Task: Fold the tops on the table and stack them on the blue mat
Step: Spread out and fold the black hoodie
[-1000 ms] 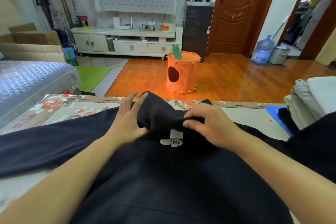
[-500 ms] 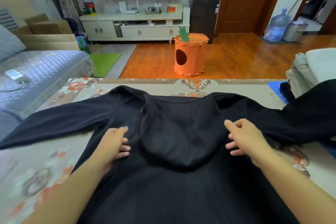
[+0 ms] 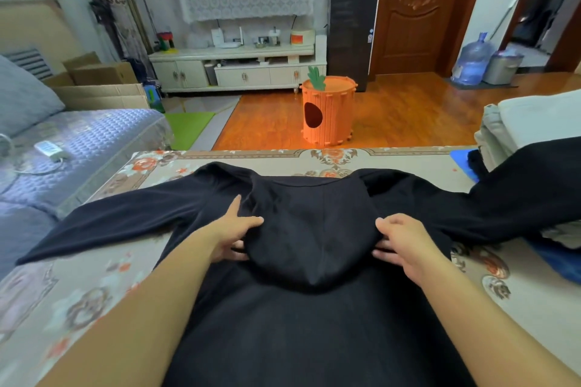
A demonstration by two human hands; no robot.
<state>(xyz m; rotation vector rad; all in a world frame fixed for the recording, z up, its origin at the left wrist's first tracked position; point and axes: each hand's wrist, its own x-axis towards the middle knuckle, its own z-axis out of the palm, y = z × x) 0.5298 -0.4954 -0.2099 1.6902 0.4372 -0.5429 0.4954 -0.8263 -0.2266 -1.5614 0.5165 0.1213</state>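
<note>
**Flattening the hood of a black hoodie on the floral table**

Lying spread across the floral-covered table (image 3: 393,160), the black hoodie (image 3: 308,308) has its hood (image 3: 309,229) folded down over the back. The left hand (image 3: 234,234) grips the hood's edge at 9 o'clock, thumb on top and fingers tucked beneath; the right hand (image 3: 401,243) pinches the edge at 3 o'clock. At 2 o'clock the right sleeve (image 3: 515,188) drapes over a pile of folded tops (image 3: 534,116), hiding most of the blue mat (image 3: 460,159). An orange carrot-shaped bin (image 3: 328,115) stands at 12 o'clock, a grey sofa (image 3: 78,148) at 10.
</note>
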